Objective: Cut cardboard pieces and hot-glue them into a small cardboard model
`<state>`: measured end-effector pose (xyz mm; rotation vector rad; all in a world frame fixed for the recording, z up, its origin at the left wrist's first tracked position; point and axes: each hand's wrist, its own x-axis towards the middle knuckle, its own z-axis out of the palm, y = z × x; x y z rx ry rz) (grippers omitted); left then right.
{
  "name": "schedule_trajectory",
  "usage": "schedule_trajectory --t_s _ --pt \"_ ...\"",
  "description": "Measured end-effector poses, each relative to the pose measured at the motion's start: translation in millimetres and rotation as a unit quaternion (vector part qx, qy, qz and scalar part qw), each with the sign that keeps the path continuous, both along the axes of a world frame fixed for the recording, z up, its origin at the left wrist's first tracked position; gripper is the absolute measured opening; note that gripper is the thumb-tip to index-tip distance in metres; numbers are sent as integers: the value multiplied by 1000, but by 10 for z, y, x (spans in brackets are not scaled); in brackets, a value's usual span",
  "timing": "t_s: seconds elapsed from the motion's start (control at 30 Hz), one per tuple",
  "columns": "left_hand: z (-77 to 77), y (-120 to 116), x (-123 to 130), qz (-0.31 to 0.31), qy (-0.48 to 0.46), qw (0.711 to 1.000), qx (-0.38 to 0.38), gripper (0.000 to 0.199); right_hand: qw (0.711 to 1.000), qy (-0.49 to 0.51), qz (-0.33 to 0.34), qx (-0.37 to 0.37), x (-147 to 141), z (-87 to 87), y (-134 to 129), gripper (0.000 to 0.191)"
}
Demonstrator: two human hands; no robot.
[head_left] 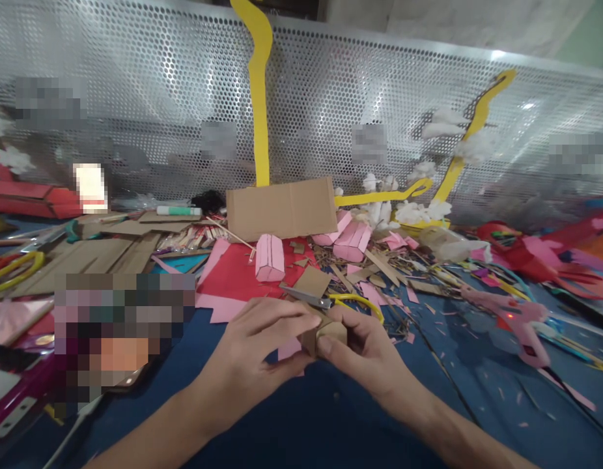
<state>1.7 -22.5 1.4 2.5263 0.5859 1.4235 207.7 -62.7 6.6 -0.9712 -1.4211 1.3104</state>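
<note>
At the lower centre of the frame, the left hand (262, 335) and the right hand (364, 348) grasp a small brown cardboard piece (331, 337) between them, above the blue desk (292, 430). Just beyond lie yellow-handled scissors (325, 301). At right, a pink glue gun (519, 319) rests on the desk. Farther, at the centre, a pink paper box (270, 258) stands on red paper (233, 270); behind it is a wide cardboard panel (282, 208), then a perforated metal screen (321, 98) across the top.
</note>
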Motion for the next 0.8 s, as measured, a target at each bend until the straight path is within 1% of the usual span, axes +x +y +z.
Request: schedule_trajectory --t_s 0.23,0.63,0.8 --pt "52 -5 -9 2 33 999 31 27 1000 -6 7 -7 4 -3 7 40" --pt "3 4 -28 -3 51 998 24 35 999 -42 0 -6 15 8 4 42" --pt "0 7 -27 2 47 999 22 33 999 -41 -2 -20 12 -1 -1 45"
